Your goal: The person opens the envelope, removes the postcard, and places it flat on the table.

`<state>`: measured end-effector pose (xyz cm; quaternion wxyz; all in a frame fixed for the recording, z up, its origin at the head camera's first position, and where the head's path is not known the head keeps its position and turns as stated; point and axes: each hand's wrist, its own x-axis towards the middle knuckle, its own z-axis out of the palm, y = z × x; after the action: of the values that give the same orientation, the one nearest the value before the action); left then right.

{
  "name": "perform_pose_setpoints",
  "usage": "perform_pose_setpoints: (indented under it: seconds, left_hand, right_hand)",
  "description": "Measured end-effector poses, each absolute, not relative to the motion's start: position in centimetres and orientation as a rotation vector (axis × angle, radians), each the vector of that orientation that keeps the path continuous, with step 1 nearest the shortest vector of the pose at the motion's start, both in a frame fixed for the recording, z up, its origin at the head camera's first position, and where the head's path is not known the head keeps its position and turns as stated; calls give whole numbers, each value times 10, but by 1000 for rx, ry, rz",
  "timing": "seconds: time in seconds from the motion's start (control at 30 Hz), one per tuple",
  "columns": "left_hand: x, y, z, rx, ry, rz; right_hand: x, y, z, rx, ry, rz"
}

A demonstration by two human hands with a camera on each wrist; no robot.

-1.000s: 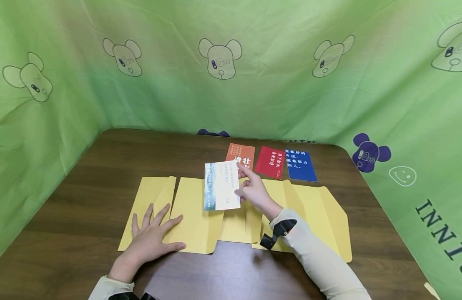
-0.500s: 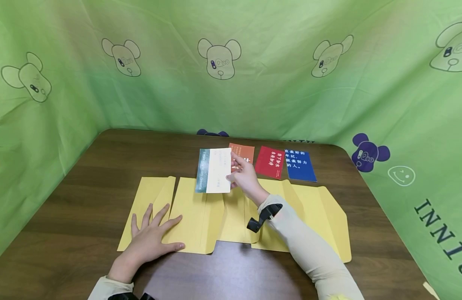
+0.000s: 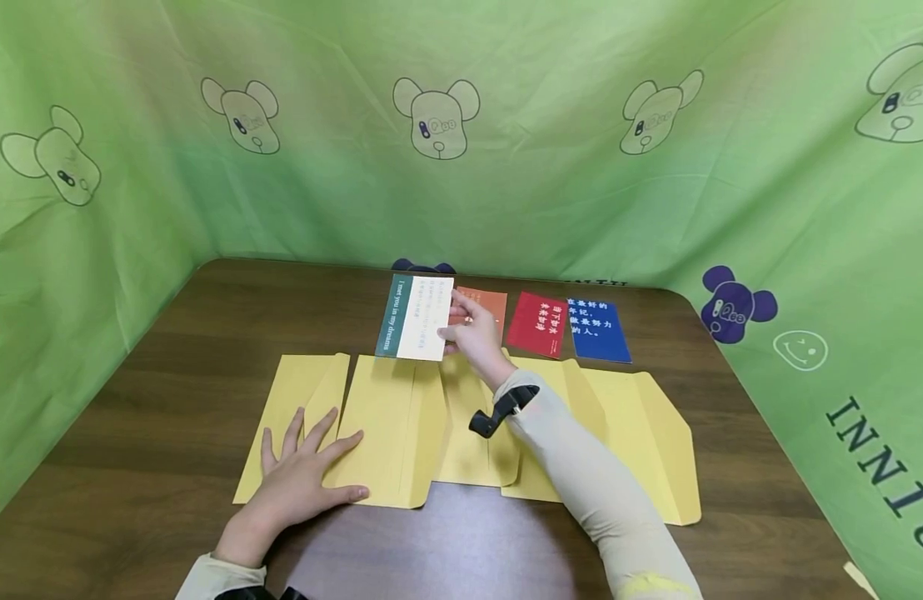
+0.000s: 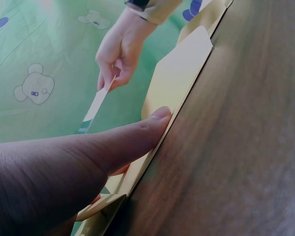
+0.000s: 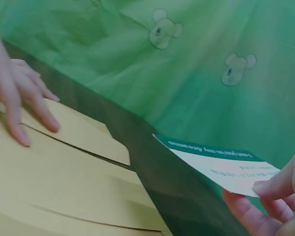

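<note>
My right hand [image 3: 476,336] pinches the right edge of a green-and-white card [image 3: 416,317] between thumb and fingers. The card is held above the table, just beyond the second envelope from the left, and its green strip reads "I met you in my dreams". My left hand [image 3: 300,473] lies with fingers spread across the leftmost yellow envelope [image 3: 285,383] and the second yellow envelope [image 3: 379,392]. In the left wrist view, the left thumb [image 4: 142,135] rests along the envelope's near edge. An orange card [image 3: 491,302] is partly hidden behind my right hand.
A red card [image 3: 539,325] and a blue card [image 3: 601,332] lie at the back of the brown table [image 3: 132,417]. More yellow envelopes [image 3: 626,417] overlap in a row toward the right, flaps unfolded. A green printed curtain [image 3: 506,208] hangs along the back and sides.
The right hand has carried the green-and-white card away from me and to the left, off from over the middle envelopes. The left hand has stayed in place.
</note>
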<state>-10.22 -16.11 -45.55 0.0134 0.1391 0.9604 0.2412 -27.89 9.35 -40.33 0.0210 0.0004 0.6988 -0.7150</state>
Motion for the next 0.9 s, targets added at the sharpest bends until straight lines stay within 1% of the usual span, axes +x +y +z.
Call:
perform_pose_setpoints:
  seconds: [0.43, 0.73, 0.9]
  left_hand:
    - [-102, -161, -456, 433, 2994, 738]
    - [-102, -162, -455, 421, 2986, 744]
    - [-101, -162, -456, 423, 2985, 742]
  right_hand:
    - [-307, 85, -409, 166, 2098, -2350]
    - [-321, 81, -424, 283, 2084, -2326]
    - [-323, 79, -433, 362, 2125, -2245]
